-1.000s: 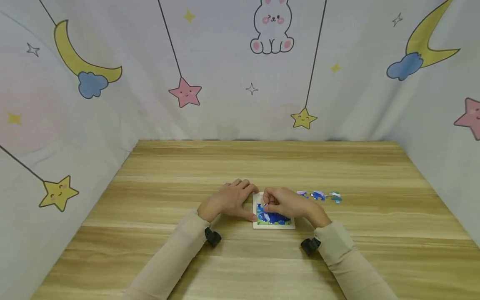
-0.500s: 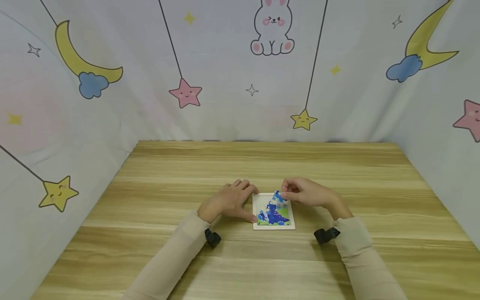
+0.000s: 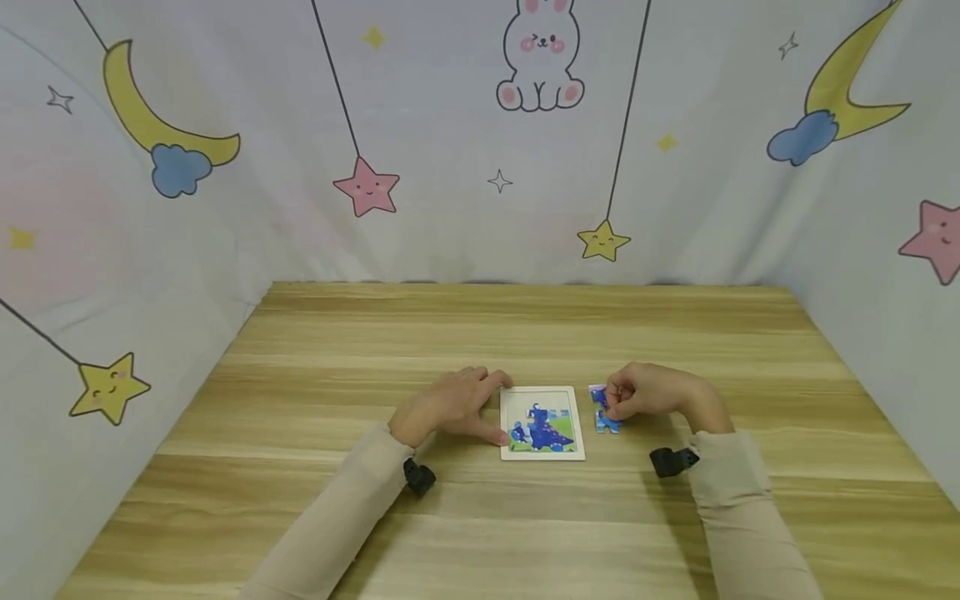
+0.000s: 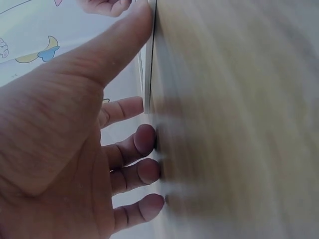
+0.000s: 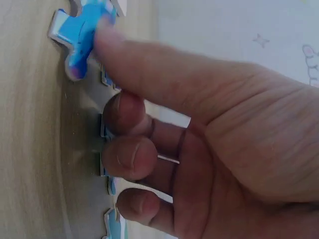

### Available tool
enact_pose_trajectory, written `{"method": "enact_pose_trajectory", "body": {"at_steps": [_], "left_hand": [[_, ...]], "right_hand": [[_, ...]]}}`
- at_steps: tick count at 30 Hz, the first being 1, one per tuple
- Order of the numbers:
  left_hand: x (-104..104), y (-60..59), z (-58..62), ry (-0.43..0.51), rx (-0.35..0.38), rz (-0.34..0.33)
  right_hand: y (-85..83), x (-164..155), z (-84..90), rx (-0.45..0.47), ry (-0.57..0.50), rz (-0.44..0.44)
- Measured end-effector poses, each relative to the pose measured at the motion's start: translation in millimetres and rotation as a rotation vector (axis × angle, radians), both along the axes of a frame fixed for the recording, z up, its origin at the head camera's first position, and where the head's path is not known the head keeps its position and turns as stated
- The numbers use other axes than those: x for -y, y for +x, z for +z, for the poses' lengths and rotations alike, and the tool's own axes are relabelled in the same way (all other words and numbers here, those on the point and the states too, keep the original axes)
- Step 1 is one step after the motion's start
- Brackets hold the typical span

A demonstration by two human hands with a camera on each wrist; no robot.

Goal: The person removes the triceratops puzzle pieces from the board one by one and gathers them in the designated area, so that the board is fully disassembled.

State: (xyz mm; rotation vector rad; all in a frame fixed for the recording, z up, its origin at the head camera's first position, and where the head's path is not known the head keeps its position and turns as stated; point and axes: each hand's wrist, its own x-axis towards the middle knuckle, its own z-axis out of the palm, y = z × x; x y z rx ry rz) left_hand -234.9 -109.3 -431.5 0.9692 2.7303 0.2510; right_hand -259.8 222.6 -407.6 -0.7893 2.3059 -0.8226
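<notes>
Your right grip (image 3: 641, 393) is pinching a blue puzzle piece (image 3: 602, 410) beside the puzzle tray (image 3: 542, 455), while your released left grip (image 3: 453, 407) is steadying the tray's left edge on the desk (image 3: 480, 333).

A light wooden desk (image 3: 525, 333) with streaked grain carries everything. A white-framed puzzle board (image 3: 542, 422), partly filled with a blue and green picture, lies flat near the middle, nearer the front edge. Just right of it, loose blue puzzle pieces (image 3: 603, 412) lie on the wood.
</notes>
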Motion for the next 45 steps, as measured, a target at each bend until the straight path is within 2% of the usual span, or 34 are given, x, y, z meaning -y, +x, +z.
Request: {"method": "enact_pose_trajectory", "body": {"at_steps": [10,19,27,35,45], "left_hand": [[1.6,-1.2,-0.2,0.026,0.035,0.007],[0.4,-1.8,-1.2,0.033,0.057,0.013],[0.4,-4.4,-2.1,0.047,0.082,0.011],[-5.3,-0.2,-1.0,0.041,0.083,0.036],[-14.3,5.7,0.3,-0.023,0.061,0.119]], "right_hand": [[-1.1,10.2,-0.7,-0.078,0.036,-0.096],[3.4,46.0,-9.3,-0.122,-0.047,-0.026],[13.1,79.9,-16.8,-0.163,-0.043,0.023],[17.4,85.1,-24.1,-0.157,-0.058,0.033],[16.6,85.6,-21.6,-0.146,-0.065,0.058]]}}
